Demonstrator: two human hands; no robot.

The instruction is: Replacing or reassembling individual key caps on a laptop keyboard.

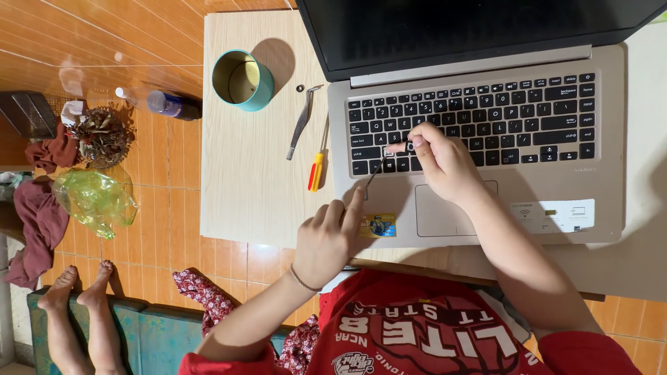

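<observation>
2 hands on laptop (486,208): right hand (445,163) fingers pinch thin tool (375,172) under key; left hand (330,236), fingers loose, braces laptop's front corner. Prying risks snapping keycap.

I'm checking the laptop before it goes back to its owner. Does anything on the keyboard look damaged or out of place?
Yes. On the laptop, one keycap in the lower left rows is off, leaving a pale gap. The right hand holds a thin tool at that spot; the left hand steadies the front corner.
</observation>
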